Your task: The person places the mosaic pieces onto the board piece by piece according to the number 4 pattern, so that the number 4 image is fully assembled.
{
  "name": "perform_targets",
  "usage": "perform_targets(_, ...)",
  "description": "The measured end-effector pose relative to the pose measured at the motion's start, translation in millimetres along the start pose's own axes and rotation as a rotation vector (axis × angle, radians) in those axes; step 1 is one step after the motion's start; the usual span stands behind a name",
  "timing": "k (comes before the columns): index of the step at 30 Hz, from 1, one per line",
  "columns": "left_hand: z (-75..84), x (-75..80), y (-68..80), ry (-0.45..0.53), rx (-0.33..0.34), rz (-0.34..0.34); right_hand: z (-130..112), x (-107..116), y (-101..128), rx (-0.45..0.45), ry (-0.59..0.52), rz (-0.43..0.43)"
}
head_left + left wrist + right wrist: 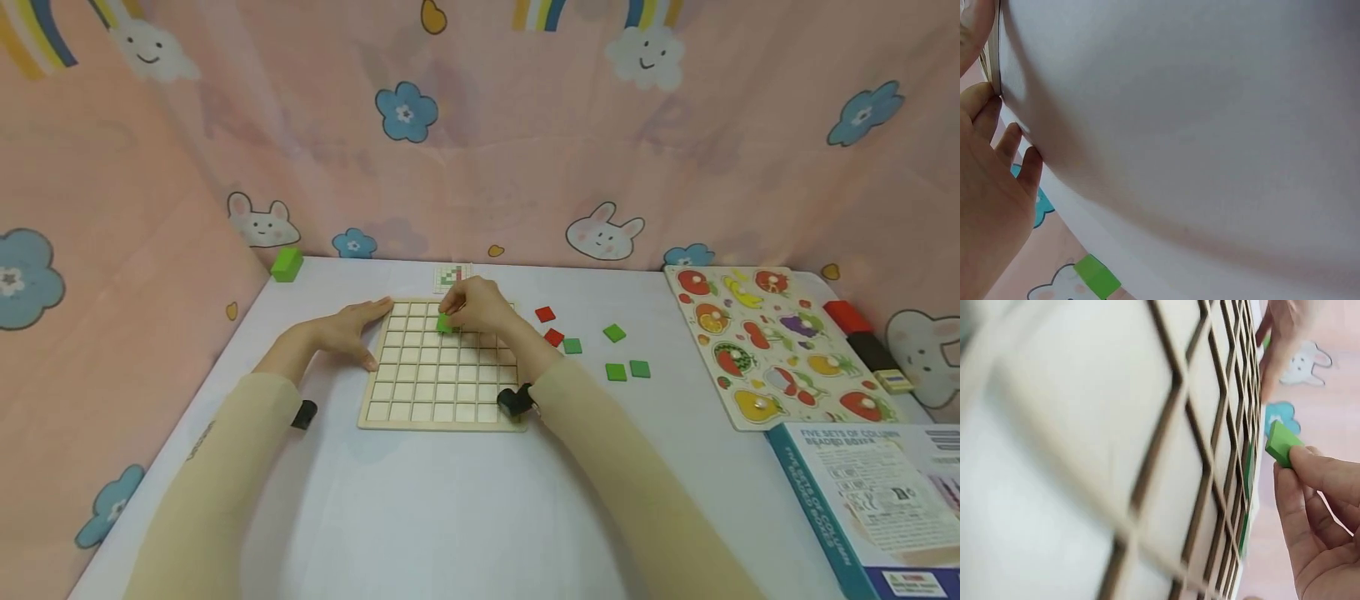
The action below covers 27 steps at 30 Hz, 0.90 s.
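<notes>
Between the fingertips of the right hand [474, 305], a flat green square tile [445, 323] is pinched just above the far rows of the wooden grid board [420, 392]. From the right wrist view the tile [1281, 444] sits tilted, its edge against a fingertip [1310, 464]. Beside the board's left edge lies the left hand [352, 329], fingers straight and together, flat on the white table [465, 500]. Shallow square cells divided by thin wooden ribs cover the board.
</notes>
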State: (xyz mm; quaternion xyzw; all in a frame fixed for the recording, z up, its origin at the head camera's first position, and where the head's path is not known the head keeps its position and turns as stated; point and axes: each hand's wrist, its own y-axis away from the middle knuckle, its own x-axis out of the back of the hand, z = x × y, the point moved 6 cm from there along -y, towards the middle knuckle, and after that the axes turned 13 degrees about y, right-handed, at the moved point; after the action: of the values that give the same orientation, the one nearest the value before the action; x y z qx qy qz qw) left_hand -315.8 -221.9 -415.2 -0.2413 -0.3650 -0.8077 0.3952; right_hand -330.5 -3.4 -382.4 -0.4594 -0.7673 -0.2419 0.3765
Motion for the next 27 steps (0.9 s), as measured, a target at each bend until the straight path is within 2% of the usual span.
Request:
perform_targets(4,-0.2,-0.3,-0.4,-0.001,0.000,-0.005,-13,-15,-3,0.033,0.027,-0.032)
perform_targets(10,0.8,0.1,0.6,0.008,-0.005,-0.007,-19,-24,-4,0.058,0.054,-0.045)
perform_targets(18,-0.1,0.1,0.4,0.013,-0.005,-0.013,-22,-30,-5,0.106,0.191,-0.093)
perform_targets(23,-0.6,0.4,-0.4,0.004,-0.015,-0.012,-13,-19,-2,0.130,0.205,-0.104)
perform_targets(27,-2.5,0.2,-0.8,0.001,-0.021,-0.007,6,4,4,0.097,0.208,-0.113)
